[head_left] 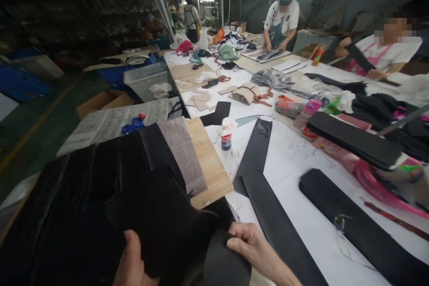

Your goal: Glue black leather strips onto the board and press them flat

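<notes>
My right hand [250,246] pinches the edge of a black sheet piece [223,257] that curls below its fingers, at the bottom centre. At the lower left, my left hand [132,261] is on the dark material [157,223], thumb raised; its other fingers are hidden. Black strips [134,156] lie side by side on a wooden board [209,161] with a grey sheet [184,152]. To the right, long black strips [278,219] rest on the white table [284,161]. A small jar [226,140] with whitish stuff on top stands beyond the board.
Stacks of black strips [355,140] and a pink basket [372,183] are at the right. Eyeglasses [339,223] lie on a strip stack. Two people [281,18] [385,49] work across the table; another person [191,18] stands farther back. A grey bin [145,81] is left of the table.
</notes>
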Available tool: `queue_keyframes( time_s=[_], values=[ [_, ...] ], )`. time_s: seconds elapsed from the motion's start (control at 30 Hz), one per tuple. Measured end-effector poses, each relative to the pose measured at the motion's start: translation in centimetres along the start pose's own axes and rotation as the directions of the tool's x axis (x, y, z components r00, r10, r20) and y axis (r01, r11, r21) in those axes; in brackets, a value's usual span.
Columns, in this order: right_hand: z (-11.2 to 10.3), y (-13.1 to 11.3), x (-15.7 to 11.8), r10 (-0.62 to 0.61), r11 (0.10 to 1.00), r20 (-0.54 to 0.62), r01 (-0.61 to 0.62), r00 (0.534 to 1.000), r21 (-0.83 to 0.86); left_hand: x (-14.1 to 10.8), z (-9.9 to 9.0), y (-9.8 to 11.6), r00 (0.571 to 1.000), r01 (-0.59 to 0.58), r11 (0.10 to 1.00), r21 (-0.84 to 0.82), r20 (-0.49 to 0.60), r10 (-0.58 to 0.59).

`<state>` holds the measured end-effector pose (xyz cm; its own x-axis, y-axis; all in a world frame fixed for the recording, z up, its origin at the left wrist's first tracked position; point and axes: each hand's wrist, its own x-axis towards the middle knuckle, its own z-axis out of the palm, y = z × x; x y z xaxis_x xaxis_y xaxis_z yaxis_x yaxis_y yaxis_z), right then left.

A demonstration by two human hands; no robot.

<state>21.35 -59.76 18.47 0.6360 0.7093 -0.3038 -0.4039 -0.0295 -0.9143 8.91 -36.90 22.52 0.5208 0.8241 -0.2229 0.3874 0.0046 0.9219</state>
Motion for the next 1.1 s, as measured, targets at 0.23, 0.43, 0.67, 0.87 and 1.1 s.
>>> queue_keyframes(
  time_s=[0.23,0.43,0.67,0.87,1.1],
  values=[
    [2.4,6.2,2.3,0.066,0.991,0.369,-0.106,0.927,0.087,0.6,4.2,4.9,0.990,-0.111,0.994,0.011,0.091,0.109],
    [3.5,5.9,4.0,-0.007,0.774,0.238,-0.145,0.971,0.616,-0.9,6.4,6.2,0.944,-0.245,0.964,0.099,0.249,0.215],
    [0.4,6.1,5.9,0.293,0.641,-0.058,-0.151,0.954,0.752,-0.1,5.3,2.6,0.907,0.116,0.872,-0.475,0.408,0.102],
    [-3.7,4.4,4.9,0.294,0.811,-0.489,0.056,0.821,0.582,0.2,4.2,-2.9,0.715,0.580,0.375,-0.723,0.672,0.191],
    [-6.6,2.1,1.9,0.002,0.986,-0.620,0.101,0.785,0.131,-2.6,2.0,-9.6,0.759,0.633,0.537,-0.558,0.585,-0.286]
  ],
)
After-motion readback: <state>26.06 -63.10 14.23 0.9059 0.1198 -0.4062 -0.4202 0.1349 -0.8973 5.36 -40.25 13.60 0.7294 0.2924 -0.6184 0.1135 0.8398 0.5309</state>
